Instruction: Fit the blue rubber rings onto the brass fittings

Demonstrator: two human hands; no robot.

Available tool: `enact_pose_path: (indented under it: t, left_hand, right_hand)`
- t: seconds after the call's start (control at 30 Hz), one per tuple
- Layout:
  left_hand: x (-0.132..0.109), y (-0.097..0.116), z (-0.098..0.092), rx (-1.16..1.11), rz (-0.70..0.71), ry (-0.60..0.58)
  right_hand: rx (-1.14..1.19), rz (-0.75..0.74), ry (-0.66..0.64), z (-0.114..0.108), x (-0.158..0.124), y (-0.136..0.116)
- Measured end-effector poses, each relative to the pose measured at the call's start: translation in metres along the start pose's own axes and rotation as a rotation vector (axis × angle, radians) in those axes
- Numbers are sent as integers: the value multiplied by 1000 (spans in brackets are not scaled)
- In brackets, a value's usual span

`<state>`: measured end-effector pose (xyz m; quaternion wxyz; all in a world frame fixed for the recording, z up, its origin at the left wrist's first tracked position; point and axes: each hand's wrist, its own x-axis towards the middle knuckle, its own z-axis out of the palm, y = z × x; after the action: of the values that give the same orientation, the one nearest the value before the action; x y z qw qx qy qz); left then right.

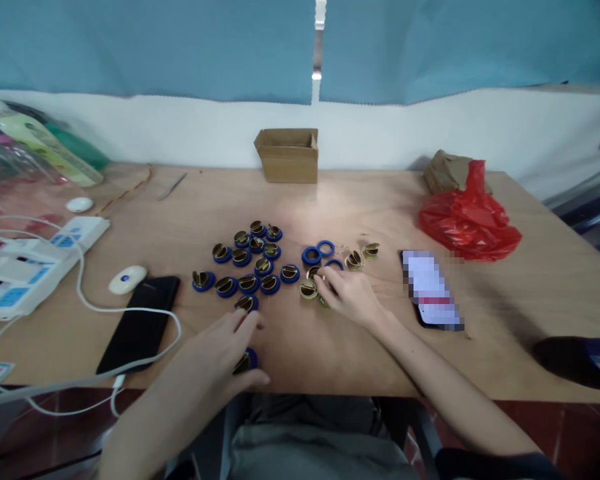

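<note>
My left hand (220,350) hovers low over the near part of the table, thumb and fingers apart. A round brass piece in a blue ring (246,361) shows between its thumb and fingers, and another ringed piece (247,303) lies just beyond the fingertips. My right hand (350,291) is closed, its fingertips on a small brass disc (314,272) that they partly hide. Beside them lies a bare brass disc (308,289) with a raised flap. Loose blue rings (325,248) are close by. Several brass pieces in blue rings (249,283) are spread left of centre.
A cardboard box (291,160) stands at the back. To the right are a lit phone (433,291), a red plastic bag (470,223) and a dark bottle (577,360). A black phone (140,323), white cable (83,280) and power strip (40,267) lie left.
</note>
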<state>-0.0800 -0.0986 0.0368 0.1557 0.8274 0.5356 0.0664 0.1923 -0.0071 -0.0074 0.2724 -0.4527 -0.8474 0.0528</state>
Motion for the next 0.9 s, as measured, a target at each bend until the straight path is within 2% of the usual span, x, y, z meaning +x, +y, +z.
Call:
enact_pose_path:
  t: [0.03, 0.1, 0.17, 0.23, 0.33, 0.4, 0.47, 0.53, 0.63, 0.67, 0.77, 0.9]
  left_hand:
    - [-12, 0, 11, 68, -68, 20]
    - [-26, 1, 29, 211, -167, -20]
    - [-29, 4, 40, 275, -184, -74]
    - [-24, 6, 41, 285, -172, -118]
    - [-7, 8, 29, 253, -146, -155]
    - [9, 9, 20, 129, -43, -155]
    - [29, 11, 13, -77, 64, -87]
    - [53, 15, 12, -365, 158, 36]
    - [92, 24, 18, -889, 141, 336]
    - [104, 28, 20, -1022, 142, 388]
    - [130, 36, 25, -1203, 164, 345]
    - [139, 41, 29, -1304, 178, 279]
  right_hand:
    - [-9, -12, 2, 1, -1, -2]
    - [-27, -36, 17, 4, -2, -6]
    - [-31, -43, 46, 6, -4, -10]
    - [-16, -43, 77, 7, -5, -14]
    - [21, -43, 130, 4, -5, -17]
    - [69, -32, 167, 0, -5, -19]
    - [157, -3, 218, -5, -4, -20]
    - [261, 41, 273, -9, -5, -21]
    - [338, 126, 340, -11, -6, -21]
    - [344, 138, 348, -10, -7, -20]
    - [352, 113, 359, -5, -8, -16]
    - [337, 8, 422, 3, -7, -9]
